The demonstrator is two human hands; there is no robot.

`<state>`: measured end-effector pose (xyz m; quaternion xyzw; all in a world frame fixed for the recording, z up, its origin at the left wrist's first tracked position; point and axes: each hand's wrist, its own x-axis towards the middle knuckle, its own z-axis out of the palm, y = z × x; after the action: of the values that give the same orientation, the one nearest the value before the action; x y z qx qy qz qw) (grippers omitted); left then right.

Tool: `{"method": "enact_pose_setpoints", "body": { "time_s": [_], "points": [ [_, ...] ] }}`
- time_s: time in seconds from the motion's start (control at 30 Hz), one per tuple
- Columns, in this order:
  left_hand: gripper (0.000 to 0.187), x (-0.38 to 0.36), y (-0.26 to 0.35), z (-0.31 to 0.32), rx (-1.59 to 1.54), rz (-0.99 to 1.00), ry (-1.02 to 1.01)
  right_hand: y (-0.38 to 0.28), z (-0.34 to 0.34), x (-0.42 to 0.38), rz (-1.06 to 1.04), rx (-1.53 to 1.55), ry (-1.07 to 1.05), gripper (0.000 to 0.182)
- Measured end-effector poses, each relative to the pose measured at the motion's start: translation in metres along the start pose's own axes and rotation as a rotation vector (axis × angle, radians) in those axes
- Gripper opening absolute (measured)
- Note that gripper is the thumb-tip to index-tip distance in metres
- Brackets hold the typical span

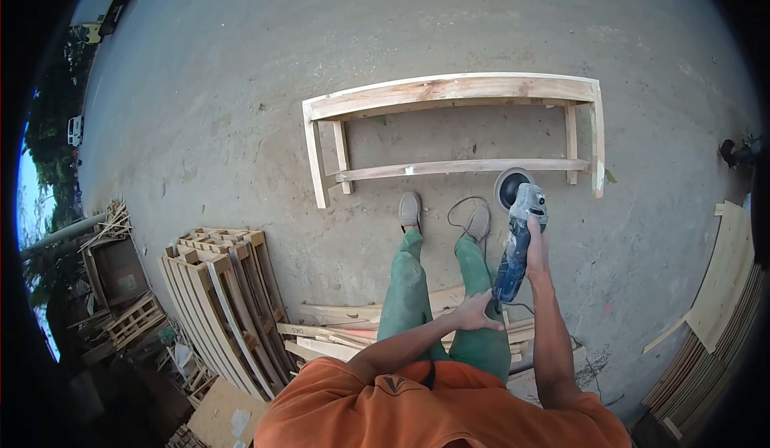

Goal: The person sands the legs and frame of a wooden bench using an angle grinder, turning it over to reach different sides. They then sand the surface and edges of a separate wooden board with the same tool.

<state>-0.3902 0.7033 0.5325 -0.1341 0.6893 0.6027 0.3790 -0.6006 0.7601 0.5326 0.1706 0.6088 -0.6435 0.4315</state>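
My right hand (537,249) is wrapped around the body of a blue and grey angle grinder (515,247). The grinder points away from me, with its round sanding disc (507,187) close to the right end of the frame's lower rail. My left hand (475,312) is at the tail end of the tool, near its cord, fingers and thumb spread apart. In front of my feet stands a pale wooden frame (449,91) with a long top board, legs at both ends and a thin lower rail (457,167).
Stacked wooden pallets (228,304) stand at the left. Loose wood strips (321,332) lie behind my legs. The dark power cord (457,207) loops by my right shoe (479,222). Boards (726,271) are piled at the right, and another person's foot (728,153) shows at the right edge.
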Motion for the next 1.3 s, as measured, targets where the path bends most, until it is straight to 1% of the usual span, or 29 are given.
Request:
{"method": "enact_pose_setpoints", "body": {
  "time_s": [0.07,0.13,0.17,0.2,0.23,0.27,0.3,0.33,0.4,0.47,0.53,0.6,0.63,0.67,0.7,0.73,0.77,0.8,0.83,0.87,0.9,0.97,1.0,1.07,1.1,1.17,1.2,1.27,1.3],
  "points": [
    [0.103,0.035,-0.040,0.078,0.030,0.166,0.072,-0.015,-0.013,0.012,-0.073,-0.068,0.064,0.049],
    [0.092,0.044,0.019,0.074,-0.252,0.101,-0.200,-0.021,-0.041,0.032,-0.175,-0.249,0.076,0.047],
    [0.091,0.063,0.021,0.105,-0.310,0.196,-0.233,-0.018,-0.051,0.041,-0.246,-0.365,0.067,0.046],
    [0.091,0.073,0.021,0.139,-0.374,0.288,-0.267,-0.020,-0.047,0.037,-0.231,-0.376,0.059,0.046],
    [0.091,0.072,0.021,0.141,-0.388,0.286,-0.259,-0.029,-0.039,0.033,-0.170,-0.414,0.041,0.044],
    [0.093,0.072,0.029,0.137,-0.495,0.377,-0.314,-0.029,-0.032,0.036,-0.116,-0.453,0.021,0.043],
    [0.095,0.073,0.031,0.133,-0.603,0.472,-0.368,-0.013,-0.030,0.045,-0.125,-0.466,0.005,0.042],
    [0.095,0.074,0.017,0.117,-0.613,0.481,-0.355,0.016,-0.033,0.060,-0.125,-0.481,-0.006,0.042],
    [0.105,0.060,-0.030,0.066,-0.363,0.031,-0.173,0.080,-0.035,0.091,-0.089,-0.417,0.018,0.041],
    [0.115,0.062,-0.107,0.030,-0.475,-0.139,0.189,0.120,0.010,0.107,-0.068,-0.392,-0.016,0.040],
    [0.123,0.071,-0.178,-0.022,-0.528,-0.186,0.361,0.173,0.048,0.134,-0.045,-0.366,-0.049,0.038],
    [0.124,0.079,-0.227,-0.072,-0.550,-0.145,0.486,0.227,0.091,0.163,-0.055,-0.246,-0.079,0.038],
    [0.122,0.090,-0.250,-0.090,-0.607,-0.110,0.535,0.255,0.112,0.181,-0.048,-0.254,-0.073,0.038],
    [0.120,0.098,-0.272,-0.102,-0.668,-0.081,0.582,0.284,0.132,0.197,-0.133,-0.277,-0.021,0.039],
    [0.120,0.101,-0.293,-0.117,-0.678,-0.089,0.572,0.308,0.147,0.213,-0.219,-0.300,0.032,0.039],
    [0.117,0.107,-0.314,-0.129,-0.681,-0.124,0.609,0.325,0.159,0.225,-0.208,-0.309,0.036,0.039],
    [0.115,0.108,-0.333,-0.139,-0.684,-0.163,0.645,0.340,0.170,0.235,-0.149,-0.268,0.006,0.040],
    [0.115,0.109,-0.354,-0.144,-0.693,-0.170,0.636,0.353,0.180,0.244,-0.095,-0.225,-0.021,0.040],
    [0.114,0.109,-0.375,-0.146,-0.639,-0.170,0.633,0.367,0.189,0.254,-0.081,-0.234,-0.015,0.040],
    [0.113,0.107,-0.391,-0.145,-0.590,-0.171,0.629,0.378,0.198,0.261,-0.128,-0.230,-0.001,0.041],
    [0.113,0.107,-0.403,-0.143,-0.607,-0.178,0.623,0.386,0.206,0.264,-0.179,-0.225,0.012,0.041],
    [0.099,0.107,-0.421,-0.145,-0.630,-0.183,0.668,0.392,0.220,0.265,-0.163,-0.229,-0.009,0.041],
    [0.099,0.109,-0.430,-0.150,-0.639,-0.182,0.668,0.394,0.228,0.268,-0.161,-0.221,-0.033,0.040],
    [0.079,0.110,-0.442,-0.156,-0.661,-0.201,0.621,0.401,0.239,0.273,-0.191,-0.248,-0.019,0.039],
    [0.079,0.106,-0.444,-0.159,-0.670,-0.202,0.617,0.400,0.247,0.272,-0.188,-0.265,-0.038,0.040],
    [0.067,0.098,-0.445,-0.168,-0.717,-0.211,0.679,0.407,0.260,0.277,-0.180,-0.290,-0.063,0.041],
    [0.067,0.097,-0.452,-0.166,-0.727,-0.216,0.681,0.413,0.269,0.280,-0.195,-0.339,-0.062,0.044],
    [0.067,0.091,-0.465,-0.162,-0.725,-0.248,0.772,0.425,0.285,0.279,-0.201,-0.392,-0.070,0.047],
    [0.067,0.082,-0.468,-0.168,-0.734,-0.254,0.779,0.427,0.301,0.276,-0.208,-0.439,-0.092,0.051]
  ]
}}
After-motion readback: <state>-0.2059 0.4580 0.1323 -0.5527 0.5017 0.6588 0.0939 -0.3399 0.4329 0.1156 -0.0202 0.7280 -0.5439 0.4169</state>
